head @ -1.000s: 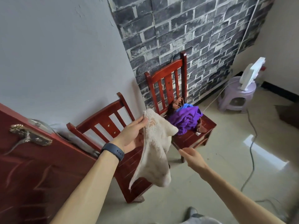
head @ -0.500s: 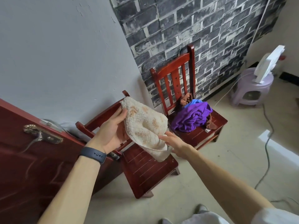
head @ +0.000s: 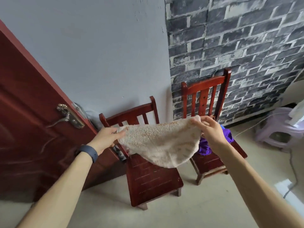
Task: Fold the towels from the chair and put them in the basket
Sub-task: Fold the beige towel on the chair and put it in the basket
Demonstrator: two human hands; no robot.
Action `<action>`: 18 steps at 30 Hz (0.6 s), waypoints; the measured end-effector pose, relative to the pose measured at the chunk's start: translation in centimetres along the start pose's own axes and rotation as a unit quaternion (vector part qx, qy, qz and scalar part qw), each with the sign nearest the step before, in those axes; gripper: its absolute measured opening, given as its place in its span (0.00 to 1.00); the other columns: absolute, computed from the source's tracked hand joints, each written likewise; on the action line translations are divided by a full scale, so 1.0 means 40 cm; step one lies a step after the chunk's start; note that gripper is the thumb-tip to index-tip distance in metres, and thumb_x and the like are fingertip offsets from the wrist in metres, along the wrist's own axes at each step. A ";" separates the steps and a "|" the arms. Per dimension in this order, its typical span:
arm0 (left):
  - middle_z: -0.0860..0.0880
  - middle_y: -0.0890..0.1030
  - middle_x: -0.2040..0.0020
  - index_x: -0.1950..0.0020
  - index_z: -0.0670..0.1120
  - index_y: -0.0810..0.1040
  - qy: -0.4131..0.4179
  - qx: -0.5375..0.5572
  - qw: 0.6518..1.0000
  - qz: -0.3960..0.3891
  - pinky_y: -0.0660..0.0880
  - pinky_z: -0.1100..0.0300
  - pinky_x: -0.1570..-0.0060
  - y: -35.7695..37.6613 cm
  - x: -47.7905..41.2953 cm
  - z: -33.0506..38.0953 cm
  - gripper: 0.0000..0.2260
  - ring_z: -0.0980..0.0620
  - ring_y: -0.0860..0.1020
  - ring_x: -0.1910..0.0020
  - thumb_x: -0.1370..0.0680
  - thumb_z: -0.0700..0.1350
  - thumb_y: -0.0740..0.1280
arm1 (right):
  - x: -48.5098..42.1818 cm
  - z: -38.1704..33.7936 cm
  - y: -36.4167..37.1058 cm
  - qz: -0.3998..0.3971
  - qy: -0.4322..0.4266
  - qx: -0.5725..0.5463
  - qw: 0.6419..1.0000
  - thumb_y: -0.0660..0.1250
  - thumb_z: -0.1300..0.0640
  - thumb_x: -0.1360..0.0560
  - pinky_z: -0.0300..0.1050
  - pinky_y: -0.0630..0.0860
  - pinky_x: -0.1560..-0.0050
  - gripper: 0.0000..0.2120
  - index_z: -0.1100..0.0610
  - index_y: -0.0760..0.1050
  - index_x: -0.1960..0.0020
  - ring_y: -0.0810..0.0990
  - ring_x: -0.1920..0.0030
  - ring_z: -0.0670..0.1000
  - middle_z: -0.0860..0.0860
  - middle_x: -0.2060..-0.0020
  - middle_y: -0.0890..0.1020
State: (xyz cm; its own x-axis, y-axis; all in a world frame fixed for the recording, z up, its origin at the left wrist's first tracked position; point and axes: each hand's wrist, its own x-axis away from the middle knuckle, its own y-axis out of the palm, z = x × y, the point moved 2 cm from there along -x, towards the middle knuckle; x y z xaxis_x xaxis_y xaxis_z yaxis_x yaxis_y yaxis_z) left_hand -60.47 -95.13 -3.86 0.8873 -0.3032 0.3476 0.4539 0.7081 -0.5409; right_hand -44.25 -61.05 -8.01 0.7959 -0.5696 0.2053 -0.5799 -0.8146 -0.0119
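1. Half a second ago the towel (head: 161, 143) was bunched against your left palm. Your hands have since drawn apart, and it is now stretched out between them.
2. Your left hand (head: 108, 137) pinches the towel's left corner between the thumb and curled fingers. A dark wristband (head: 88, 153) sits on that wrist.
3. Your right hand (head: 212, 130) pinches the towel's right corner with the thumb and fingertips.
4. You hold the towel in the air, where it sags in a wide arc. Its lowest edge hangs over the seat of the left chair (head: 153, 178). You cannot tell from here whether it touches the wood.
5. The left chair stands directly under the towel, with its back towards the grey wall (head: 98, 55).
6. The right chair (head: 205, 89) stands just beside it, against the brick wall (head: 246, 38). A heap of purple cloth (head: 204, 147) lies on its seat, mostly hidden behind your right hand and the towel.
7. On the left, a red door (head: 24, 129) with a brass handle (head: 69, 117) stands open. Its edge is near the left chair's back.
8. At the far right, a pale purple stool (head: 278, 130) stands on the floor, well apart from the chairs. A thin cord (head: 294, 175) trails across the floor near it.
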 end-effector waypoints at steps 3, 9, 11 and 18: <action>0.50 0.81 0.46 0.39 0.46 0.82 -0.022 0.090 0.993 0.069 0.72 0.61 0.61 0.005 -0.007 -0.030 0.17 0.53 0.76 0.51 0.23 0.53 0.70 | -0.002 -0.055 0.010 -0.015 -0.006 0.027 1.000 0.77 0.42 0.32 0.55 0.77 0.57 0.18 0.55 0.80 0.52 0.79 0.60 0.54 0.59 0.61 0.82; 0.52 0.84 0.50 0.42 0.48 0.83 -0.046 0.316 0.942 0.103 0.71 0.58 0.53 0.022 -0.001 -0.036 0.13 0.52 0.81 0.52 0.25 0.50 0.73 | -0.024 -0.127 0.022 0.006 -0.010 -0.014 1.000 0.75 0.51 0.27 0.48 0.77 0.62 0.09 0.54 0.78 0.57 0.79 0.62 0.53 0.56 0.60 0.82; 0.54 0.84 0.53 0.43 0.49 0.84 -0.033 0.335 0.936 0.106 0.71 0.59 0.53 0.007 -0.002 -0.016 0.12 0.53 0.80 0.53 0.26 0.49 0.74 | -0.037 -0.146 0.030 0.015 -0.011 -0.013 1.000 0.75 0.53 0.26 0.45 0.74 0.65 0.08 0.55 0.77 0.58 0.77 0.65 0.51 0.55 0.62 0.81; 0.50 0.83 0.48 0.37 0.43 0.79 0.026 0.257 0.947 0.192 0.77 0.58 0.53 -0.065 -0.003 0.007 0.21 0.54 0.81 0.50 0.27 0.49 0.76 | -0.034 -0.177 0.055 -0.025 0.019 -0.088 0.996 0.72 0.65 0.26 0.47 0.74 0.57 0.11 0.54 0.73 0.58 0.79 0.62 0.51 0.52 0.63 0.81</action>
State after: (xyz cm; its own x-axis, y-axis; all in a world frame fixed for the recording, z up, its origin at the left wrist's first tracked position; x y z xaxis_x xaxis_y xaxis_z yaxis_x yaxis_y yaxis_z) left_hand -61.76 -96.74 -2.27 0.9876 0.0186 0.1558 0.0085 0.9852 -0.1713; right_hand -47.83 -61.29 -1.39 0.8196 -0.5208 0.2389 -0.5634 -0.8083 0.1708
